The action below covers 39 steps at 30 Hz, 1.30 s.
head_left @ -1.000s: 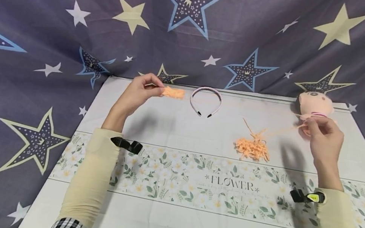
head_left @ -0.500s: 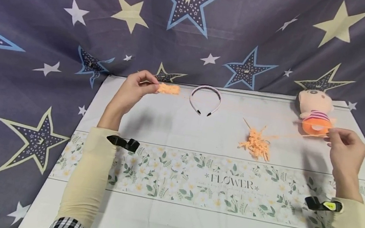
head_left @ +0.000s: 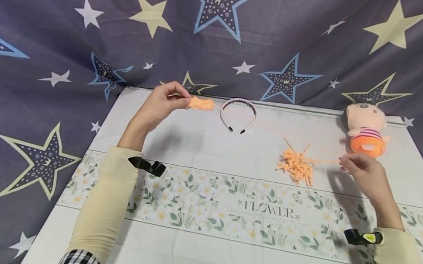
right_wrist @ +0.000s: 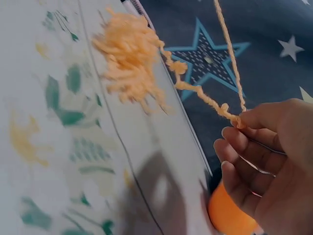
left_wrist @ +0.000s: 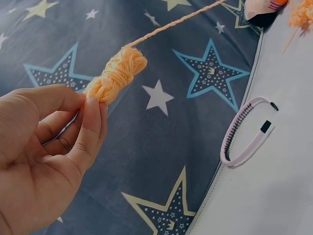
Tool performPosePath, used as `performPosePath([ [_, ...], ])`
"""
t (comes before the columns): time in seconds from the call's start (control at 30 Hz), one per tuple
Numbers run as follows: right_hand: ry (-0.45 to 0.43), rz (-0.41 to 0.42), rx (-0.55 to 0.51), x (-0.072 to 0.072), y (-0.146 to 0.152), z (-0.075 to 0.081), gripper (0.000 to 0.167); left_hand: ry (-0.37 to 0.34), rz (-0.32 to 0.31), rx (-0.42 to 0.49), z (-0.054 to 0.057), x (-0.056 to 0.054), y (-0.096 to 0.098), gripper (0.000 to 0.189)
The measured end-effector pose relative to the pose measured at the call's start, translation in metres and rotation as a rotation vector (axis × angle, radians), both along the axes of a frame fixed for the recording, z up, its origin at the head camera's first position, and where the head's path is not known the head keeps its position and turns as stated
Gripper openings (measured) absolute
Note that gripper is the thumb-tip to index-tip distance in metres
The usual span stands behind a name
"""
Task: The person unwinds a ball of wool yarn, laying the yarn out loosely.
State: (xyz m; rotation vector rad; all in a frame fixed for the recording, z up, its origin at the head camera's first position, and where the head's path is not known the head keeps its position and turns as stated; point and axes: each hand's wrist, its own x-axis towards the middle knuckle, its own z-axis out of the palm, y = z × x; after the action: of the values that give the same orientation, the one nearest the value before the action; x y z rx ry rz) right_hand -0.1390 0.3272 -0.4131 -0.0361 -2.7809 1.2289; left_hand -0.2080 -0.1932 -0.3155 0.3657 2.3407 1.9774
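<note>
My left hand [head_left: 162, 105] pinches one end of a small wound bundle of orange yarn [left_wrist: 117, 76], held up above the back left of the table. From the bundle a taut strand of yarn [left_wrist: 176, 23] runs off toward the right. Thumb and index finger of my right hand [head_left: 364, 175] pinch the yarn strand [right_wrist: 231, 54] in front of the plush doll. A kinked length of yarn [right_wrist: 203, 98] links that pinch to a loose orange yarn pile [head_left: 297, 165], which sits on the table left of the right hand.
A pale pink headband [head_left: 238, 115] with black tips lies at the back middle. At the back right lies a plush doll [head_left: 366, 129] in a striped top and orange bottoms. A starry curtain [head_left: 247, 31] hangs behind the white, flower-printed tablecloth [head_left: 181, 251].
My right hand moved right and toward me off the doll, then back left. The yarn pile shifted and changed shape. My left hand moved slightly left, then back, still holding the bundle.
</note>
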Motion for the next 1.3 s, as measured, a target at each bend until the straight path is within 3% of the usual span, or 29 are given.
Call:
performPosePath([
  [0.3,0.077,0.165,0.041,-0.01,-0.032,-0.003,0.018,0.006,-0.041,-0.048,0.001,0.003,0.013,0.007],
  [0.57,0.089,0.161,0.053,-0.022,-0.062,0.011,0.021,0.023,-0.089,-0.063,0.002,0.005,0.023,0.008],
  [0.77,0.144,0.196,-0.033,-0.035,-0.105,0.026,0.022,0.023,-0.106,-0.076,0.002,0.007,0.029,0.009],
  [0.93,0.191,0.281,-0.149,-0.043,-0.149,0.038,0.02,0.011,-0.136,-0.082,-0.001,0.009,0.034,0.008],
  [1.17,0.178,0.432,-0.232,-0.044,-0.203,0.047,0.021,0.021,-0.138,-0.079,-0.003,0.009,0.04,0.005],
  [1.3,0.2,0.472,-0.247,-0.043,-0.222,0.047,0.018,0.025,-0.146,-0.079,-0.003,0.008,0.041,0.005],
])
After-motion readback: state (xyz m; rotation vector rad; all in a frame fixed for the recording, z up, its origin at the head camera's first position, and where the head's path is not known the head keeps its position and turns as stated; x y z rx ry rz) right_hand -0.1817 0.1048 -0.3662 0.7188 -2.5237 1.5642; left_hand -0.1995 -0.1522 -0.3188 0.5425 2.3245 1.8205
